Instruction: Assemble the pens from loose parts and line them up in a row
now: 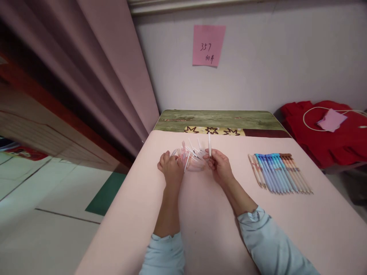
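Observation:
My left hand (171, 168) rests on the pink table (200, 221), its fingers curled around a loose bundle of pale pens or pen parts (190, 154). My right hand (219, 165) is just to the right of that bundle and pinches a single white pen (209, 145), held upright. Both arms wear light blue sleeves. To the right, apart from my hands, lies a neat row of blue and beige pens (279, 172).
A green wooden board with a patterned strip (218, 120) lies at the table's far end against the wall. A pink note (208, 45) is stuck on the wall. Red cloth with a white cable (323, 133) sits at the right. A curtain (94, 72) hangs at the left.

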`<state>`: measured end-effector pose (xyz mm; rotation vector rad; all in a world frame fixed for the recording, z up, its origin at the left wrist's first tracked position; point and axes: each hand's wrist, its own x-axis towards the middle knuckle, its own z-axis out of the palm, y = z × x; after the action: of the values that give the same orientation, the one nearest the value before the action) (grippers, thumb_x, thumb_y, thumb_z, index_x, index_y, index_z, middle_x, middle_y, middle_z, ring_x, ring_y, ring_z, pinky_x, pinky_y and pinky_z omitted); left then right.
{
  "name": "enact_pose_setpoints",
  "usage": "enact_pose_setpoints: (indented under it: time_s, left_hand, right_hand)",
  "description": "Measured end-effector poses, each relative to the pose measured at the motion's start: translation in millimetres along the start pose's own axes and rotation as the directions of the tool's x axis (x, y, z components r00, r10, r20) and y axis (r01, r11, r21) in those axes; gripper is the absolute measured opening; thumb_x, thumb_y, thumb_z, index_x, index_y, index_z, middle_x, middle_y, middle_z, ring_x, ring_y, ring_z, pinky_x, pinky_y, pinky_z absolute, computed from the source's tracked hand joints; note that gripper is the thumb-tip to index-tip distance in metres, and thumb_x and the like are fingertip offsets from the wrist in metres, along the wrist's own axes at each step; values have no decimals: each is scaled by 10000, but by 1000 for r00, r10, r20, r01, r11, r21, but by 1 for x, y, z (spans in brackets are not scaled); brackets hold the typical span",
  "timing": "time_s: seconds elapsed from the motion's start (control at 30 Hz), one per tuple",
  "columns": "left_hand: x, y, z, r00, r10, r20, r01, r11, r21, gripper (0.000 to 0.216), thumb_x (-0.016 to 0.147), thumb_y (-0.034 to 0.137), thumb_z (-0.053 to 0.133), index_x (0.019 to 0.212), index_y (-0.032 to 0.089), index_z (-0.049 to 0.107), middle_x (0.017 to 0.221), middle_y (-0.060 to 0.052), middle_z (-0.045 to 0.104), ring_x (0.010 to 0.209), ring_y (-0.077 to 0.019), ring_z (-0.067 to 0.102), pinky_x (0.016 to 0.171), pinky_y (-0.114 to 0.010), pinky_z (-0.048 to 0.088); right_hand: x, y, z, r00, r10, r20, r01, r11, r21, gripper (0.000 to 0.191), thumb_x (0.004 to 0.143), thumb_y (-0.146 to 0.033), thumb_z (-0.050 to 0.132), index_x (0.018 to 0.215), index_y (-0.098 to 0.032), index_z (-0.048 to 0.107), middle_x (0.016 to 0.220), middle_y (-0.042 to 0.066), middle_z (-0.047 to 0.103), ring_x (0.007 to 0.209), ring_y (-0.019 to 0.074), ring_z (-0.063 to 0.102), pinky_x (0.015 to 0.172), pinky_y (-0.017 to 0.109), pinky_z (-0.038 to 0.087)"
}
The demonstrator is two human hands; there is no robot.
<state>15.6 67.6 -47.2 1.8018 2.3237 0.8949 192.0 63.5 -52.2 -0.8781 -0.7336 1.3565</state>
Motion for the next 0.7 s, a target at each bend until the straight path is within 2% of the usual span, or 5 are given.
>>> enact_pose_setpoints:
  time_s: [0.17, 0.33, 0.6, 0.7]
  left_hand:
    - [1, -1, 2, 997, -65, 34, 65, 998, -6, 86, 810, 219, 588, 817, 190, 669, 1434, -146, 507, 1390, -313, 351, 1106, -521, 237]
    - [2, -3, 6, 998, -65, 25, 66, 998, -15, 96, 792, 274, 622, 738, 197, 640, 1434, -147, 508, 1392, -316, 351, 1109, -534, 228]
    - [1, 0, 6, 996, -84, -11, 83, 996, -41, 124, 756, 238, 640, 644, 203, 599, 1387, -144, 551, 1365, -313, 391, 1100, -522, 251]
    - [1, 2, 5, 994, -96, -58, 92, 993, -68, 129, 754, 211, 637, 640, 197, 580, 1381, -151, 551, 1363, -315, 395, 1106, -516, 253]
  right_hand:
    - [-1, -1, 2, 1000, 3, -9, -4, 1000, -24, 341, 768, -481, 683, 925, -180, 703, 711, 25, 696, 445, 72, 383, 404, 219, 250]
    - [-3, -2, 3, 1000, 4, 0, -4, 1000, -24, 313, 773, -459, 688, 923, -184, 703, 719, 17, 692, 458, 72, 394, 415, 215, 263]
    - [-2, 0, 2, 1000, -9, -6, 9, 998, -57, 303, 776, -470, 682, 900, -194, 692, 729, 11, 686, 458, 70, 401, 407, 213, 254]
    - [-3, 0, 2, 1000, -8, -7, 7, 999, -47, 306, 775, -470, 687, 901, -191, 693, 727, 13, 688, 459, 68, 403, 410, 210, 257]
